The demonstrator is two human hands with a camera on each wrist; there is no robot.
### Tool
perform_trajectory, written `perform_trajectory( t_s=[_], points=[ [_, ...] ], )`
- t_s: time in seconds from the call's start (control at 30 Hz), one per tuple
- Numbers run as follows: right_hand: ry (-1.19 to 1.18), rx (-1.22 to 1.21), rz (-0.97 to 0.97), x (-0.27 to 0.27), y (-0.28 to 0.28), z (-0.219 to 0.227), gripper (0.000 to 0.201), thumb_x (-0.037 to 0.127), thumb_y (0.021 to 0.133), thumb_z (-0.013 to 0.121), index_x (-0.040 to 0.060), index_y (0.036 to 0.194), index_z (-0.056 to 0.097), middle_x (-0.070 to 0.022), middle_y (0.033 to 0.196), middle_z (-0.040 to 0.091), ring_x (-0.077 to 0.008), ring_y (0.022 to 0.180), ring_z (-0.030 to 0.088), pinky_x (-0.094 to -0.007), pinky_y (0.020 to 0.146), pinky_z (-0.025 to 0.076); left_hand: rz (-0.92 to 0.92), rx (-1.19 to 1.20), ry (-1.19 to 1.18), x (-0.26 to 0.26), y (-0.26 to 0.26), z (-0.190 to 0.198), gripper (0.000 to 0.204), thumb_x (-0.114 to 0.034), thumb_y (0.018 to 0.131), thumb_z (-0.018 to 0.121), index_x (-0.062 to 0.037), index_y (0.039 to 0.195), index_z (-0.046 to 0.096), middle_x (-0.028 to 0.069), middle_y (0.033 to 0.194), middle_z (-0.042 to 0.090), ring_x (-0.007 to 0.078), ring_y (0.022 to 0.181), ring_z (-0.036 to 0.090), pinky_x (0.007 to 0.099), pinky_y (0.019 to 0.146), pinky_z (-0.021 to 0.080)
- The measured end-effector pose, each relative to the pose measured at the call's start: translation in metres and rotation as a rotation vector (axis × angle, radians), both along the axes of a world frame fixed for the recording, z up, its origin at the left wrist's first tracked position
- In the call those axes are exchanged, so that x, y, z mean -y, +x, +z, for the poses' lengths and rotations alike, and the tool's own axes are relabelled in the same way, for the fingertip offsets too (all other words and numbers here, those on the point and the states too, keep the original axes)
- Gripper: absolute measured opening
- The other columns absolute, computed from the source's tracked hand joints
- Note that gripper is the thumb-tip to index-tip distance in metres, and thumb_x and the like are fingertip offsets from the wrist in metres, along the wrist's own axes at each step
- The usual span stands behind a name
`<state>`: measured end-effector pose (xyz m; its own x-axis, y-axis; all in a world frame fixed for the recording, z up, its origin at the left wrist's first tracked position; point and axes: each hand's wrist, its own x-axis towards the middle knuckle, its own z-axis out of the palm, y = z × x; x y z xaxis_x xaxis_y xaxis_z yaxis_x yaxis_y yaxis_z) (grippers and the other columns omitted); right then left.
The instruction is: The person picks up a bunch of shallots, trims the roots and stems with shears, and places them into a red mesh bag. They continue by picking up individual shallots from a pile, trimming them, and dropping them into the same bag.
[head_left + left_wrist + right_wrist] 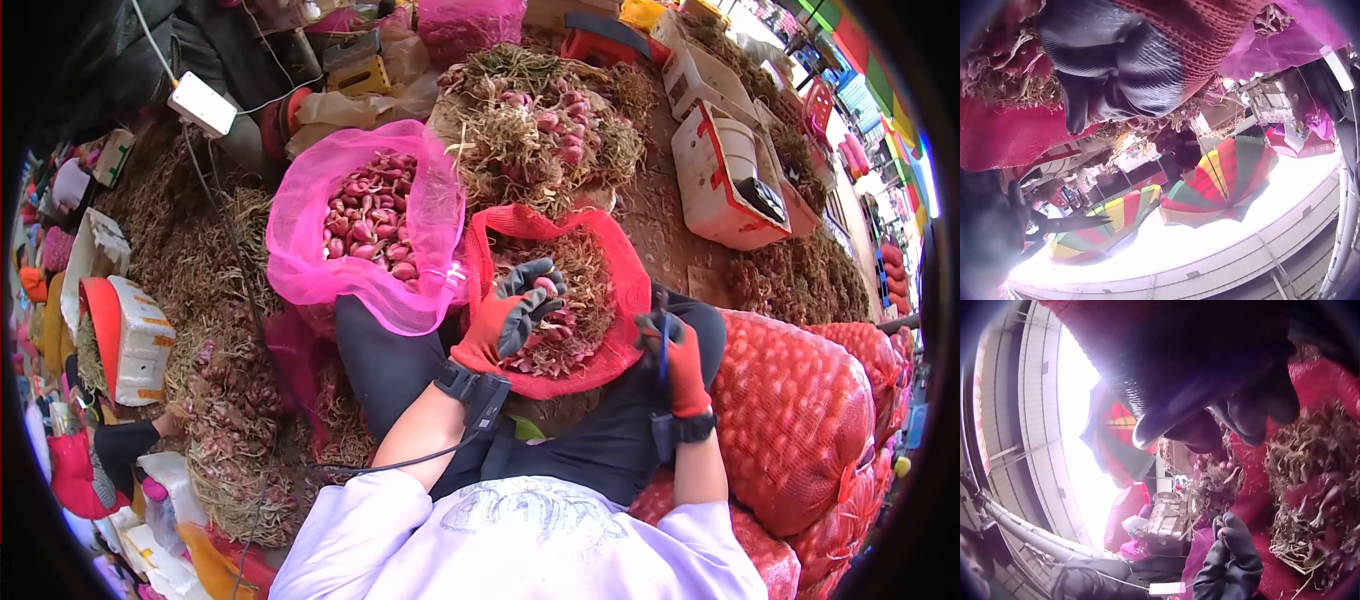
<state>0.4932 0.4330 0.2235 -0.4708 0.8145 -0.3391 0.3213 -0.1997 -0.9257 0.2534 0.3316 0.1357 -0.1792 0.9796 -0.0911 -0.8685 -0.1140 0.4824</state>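
My left hand [513,318], in a red glove with dark coated palm and fingers, pinches a shallot [545,287] above the red mesh bag [628,275]. Dry stalks and skins [575,265] fill that bag, which stands between my knees. On the right, my gloved right hand [682,360] grips a slim blue cutting tool [663,350] beside the bag's rim. Its dark pointed blade [1079,223] shows in the left wrist view. Left of the red bag, a pink mesh bag [295,200] holds many trimmed shallots [365,215].
A heap of untrimmed shallots [560,125] with dry stalks lies ahead. Full red net sacks [790,410] stand at my right. More dried bunches [225,420] spread on the left. A white foam box [725,180] sits front right; a cable [235,240] hangs on the left.
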Motion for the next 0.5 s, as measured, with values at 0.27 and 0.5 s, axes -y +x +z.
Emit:
perform_trajectory(
  t_s=[0.27, 0.5],
  points=[
    [-0.226, -0.360, 0.034, 0.017, -0.041, -0.033, 0.031, 0.019, 0.085, 0.064, 0.0001, 0.108, 0.059, -0.0053, 0.083, 0.063, -0.0090, 0.062, 0.058, -0.0206, 0.054, 0.045, -0.264, 0.009, 0.200, -0.011, 0.026, 0.007, 0.051, 0.003, 0.089, 0.048, -0.0063, 0.138, 0.034, 0.0082, 0.116, 0.053, 0.0190, 0.109, 0.053, 0.0332, 0.094, 0.045],
    [0.067, -0.273, 0.254, 0.025, -0.098, -0.065, 0.018, 0.011, 0.088, 0.057, 0.0000, 0.101, 0.061, -0.0063, 0.093, 0.064, -0.0142, 0.081, 0.061, -0.0276, 0.072, 0.050, -0.087, -0.470, -0.085, 0.016, 0.011, 0.017, 0.024, -0.015, 0.093, 0.049, -0.0044, 0.113, 0.056, 0.0018, 0.100, 0.061, 0.0109, 0.090, 0.057, 0.0273, 0.080, 0.048]
  ],
)
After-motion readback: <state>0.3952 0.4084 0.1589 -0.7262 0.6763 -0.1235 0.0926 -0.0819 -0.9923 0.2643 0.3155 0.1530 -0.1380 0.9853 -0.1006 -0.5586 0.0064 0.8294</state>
